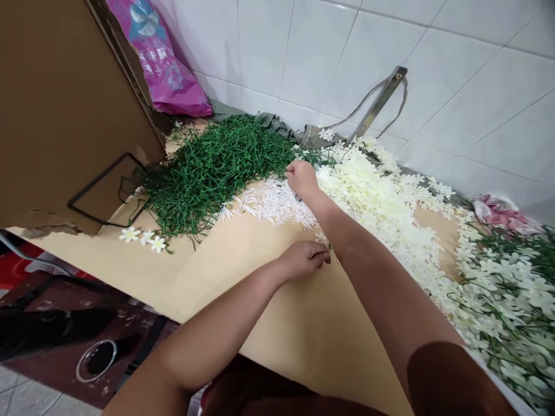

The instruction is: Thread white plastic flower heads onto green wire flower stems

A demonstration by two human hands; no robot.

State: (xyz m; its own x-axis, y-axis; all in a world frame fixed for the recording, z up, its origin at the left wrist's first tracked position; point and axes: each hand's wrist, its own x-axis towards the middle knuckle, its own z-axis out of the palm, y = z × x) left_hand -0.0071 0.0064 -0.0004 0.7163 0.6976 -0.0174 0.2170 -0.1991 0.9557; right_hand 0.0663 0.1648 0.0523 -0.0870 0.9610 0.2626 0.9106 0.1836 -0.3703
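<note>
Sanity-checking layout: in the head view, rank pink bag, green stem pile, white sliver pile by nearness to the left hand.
From the left hand:
1. White sliver pile: just beyond.
2. Green stem pile: farther, leftward.
3. Pink bag: back left.

Plastic-looking stems (229, 150), matt cardboard box (65, 104), glossy wall tiles (321, 52)

Head-worn camera, close above table (243, 266), facing forward, down, toward tiled wall (325, 58).
</note>
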